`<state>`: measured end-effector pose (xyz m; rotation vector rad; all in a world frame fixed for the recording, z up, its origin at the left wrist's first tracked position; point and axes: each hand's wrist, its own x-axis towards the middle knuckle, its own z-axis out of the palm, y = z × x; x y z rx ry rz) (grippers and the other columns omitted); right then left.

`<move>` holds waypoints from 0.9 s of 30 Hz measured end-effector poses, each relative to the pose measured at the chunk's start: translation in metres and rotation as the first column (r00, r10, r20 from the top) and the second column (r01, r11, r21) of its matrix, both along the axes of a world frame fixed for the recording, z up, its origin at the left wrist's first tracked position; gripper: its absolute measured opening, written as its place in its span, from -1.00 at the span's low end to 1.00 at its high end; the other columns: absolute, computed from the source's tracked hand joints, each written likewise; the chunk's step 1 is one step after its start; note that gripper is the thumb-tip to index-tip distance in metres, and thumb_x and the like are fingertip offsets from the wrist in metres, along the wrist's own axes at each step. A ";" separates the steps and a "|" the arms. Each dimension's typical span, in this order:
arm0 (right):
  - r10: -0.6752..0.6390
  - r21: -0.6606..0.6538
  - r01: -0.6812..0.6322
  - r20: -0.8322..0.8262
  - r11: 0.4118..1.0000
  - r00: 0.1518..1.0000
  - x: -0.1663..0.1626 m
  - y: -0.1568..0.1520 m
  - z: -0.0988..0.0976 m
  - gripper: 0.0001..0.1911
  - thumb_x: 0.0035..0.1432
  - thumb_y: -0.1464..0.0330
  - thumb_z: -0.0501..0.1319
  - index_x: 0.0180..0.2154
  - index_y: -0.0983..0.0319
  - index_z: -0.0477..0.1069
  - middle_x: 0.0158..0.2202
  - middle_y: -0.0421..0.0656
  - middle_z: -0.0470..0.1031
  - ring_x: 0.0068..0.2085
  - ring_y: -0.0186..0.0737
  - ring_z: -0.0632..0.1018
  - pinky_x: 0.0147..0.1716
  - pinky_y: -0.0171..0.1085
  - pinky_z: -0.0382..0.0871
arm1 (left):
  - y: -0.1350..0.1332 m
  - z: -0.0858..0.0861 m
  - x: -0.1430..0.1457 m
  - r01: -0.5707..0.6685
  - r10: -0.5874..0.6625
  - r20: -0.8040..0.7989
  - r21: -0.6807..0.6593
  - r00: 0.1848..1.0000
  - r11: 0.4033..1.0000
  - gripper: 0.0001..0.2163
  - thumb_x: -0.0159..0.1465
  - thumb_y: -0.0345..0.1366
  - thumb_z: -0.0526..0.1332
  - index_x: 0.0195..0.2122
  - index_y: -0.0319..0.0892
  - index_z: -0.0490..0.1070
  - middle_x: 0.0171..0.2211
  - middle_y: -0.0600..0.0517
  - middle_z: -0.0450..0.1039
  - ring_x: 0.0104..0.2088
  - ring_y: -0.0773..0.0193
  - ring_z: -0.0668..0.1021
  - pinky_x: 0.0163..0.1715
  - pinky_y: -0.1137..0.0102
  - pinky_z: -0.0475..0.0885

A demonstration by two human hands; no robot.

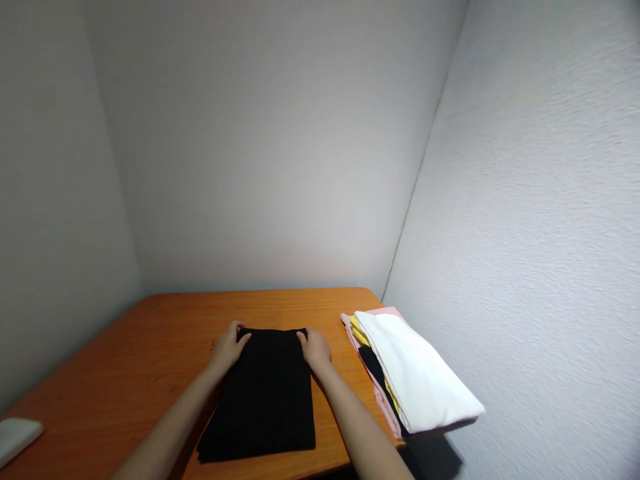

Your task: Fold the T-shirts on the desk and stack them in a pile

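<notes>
Ref: black cloth (265,393). Left of it there's wide bare table (125,360), an open run toward the left wall (50,233). The only item that side is a white object (15,437), far left at the near edge and cut off by the frame, possibly a device. Beyond the cloth, a bare strip runs up to the back wall (270,167). Right of it is a narrow bare lane, then a stack of folded clothes (415,373) near the right wall (540,233), its near end jutting past the table edge. Above: open air.

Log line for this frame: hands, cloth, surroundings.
left hand: on far-left corner of black cloth | right hand: on far-right corner | black cloth: folded, flat on table | clothes stack: right of it
</notes>
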<state>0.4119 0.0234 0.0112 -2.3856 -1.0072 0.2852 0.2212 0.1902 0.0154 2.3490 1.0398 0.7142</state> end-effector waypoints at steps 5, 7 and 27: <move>-0.019 -0.032 0.021 0.080 0.999 0.997 -0.009 -0.002 0.015 -0.60 0.32 0.22 0.05 0.03 0.36 0.37 -0.10 0.19 0.52 -0.06 0.10 0.54 -0.09 -0.04 0.36 | -0.016 0.011 -0.008 0.016 -0.011 -0.053 0.083 0.999 0.996 -0.65 0.27 -0.16 0.01 -0.03 -0.23 0.35 -0.02 -0.19 0.47 0.04 0.03 0.50 0.15 0.05 0.31; 0.019 0.029 -0.025 0.177 0.999 0.984 -0.022 -0.009 0.018 -0.53 0.31 0.25 0.06 0.15 0.39 0.27 0.07 0.23 0.41 0.11 0.13 0.43 0.08 0.05 0.25 | -0.033 0.018 -0.014 0.077 -0.064 -0.098 0.141 0.993 0.987 -0.61 0.29 -0.17 0.01 0.05 -0.22 0.36 0.11 -0.18 0.41 0.17 0.02 0.39 0.26 0.03 0.15; 0.494 -0.011 -0.506 0.239 0.862 0.836 -0.095 -0.066 0.006 -0.18 0.32 -0.02 -0.15 0.33 0.49 -0.10 0.37 0.17 -0.17 0.38 0.07 -0.17 0.33 0.08 -0.18 | -0.056 -0.071 -0.040 0.370 -0.228 -0.479 0.228 0.848 0.901 -0.40 0.25 -0.09 -0.15 0.27 -0.24 0.17 0.34 -0.02 0.04 0.36 0.08 0.07 0.27 0.02 0.12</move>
